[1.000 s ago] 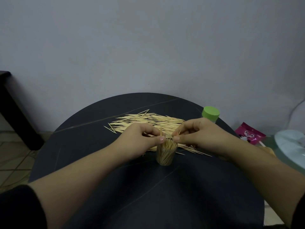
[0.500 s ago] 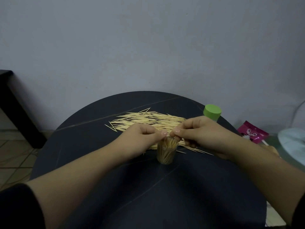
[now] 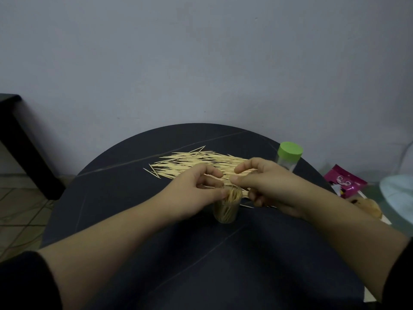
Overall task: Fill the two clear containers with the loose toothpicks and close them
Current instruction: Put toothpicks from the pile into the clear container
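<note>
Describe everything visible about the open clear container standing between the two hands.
The clear container is a small, see-through, plastic-looking cylinder, upright on the dark round table, just nearer the person than the loose toothpick pile. It has no lid on and is packed nearly to the rim with toothpicks standing on end. The left hand has its thumb at the rim's left side; the right hand hovers close beside it, contact unclear.

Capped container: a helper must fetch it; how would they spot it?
On the round black table, look past the toothpick pile to its far right edge. The capped container stands there with a green lid; the open container sits nearer, lidless.
</note>
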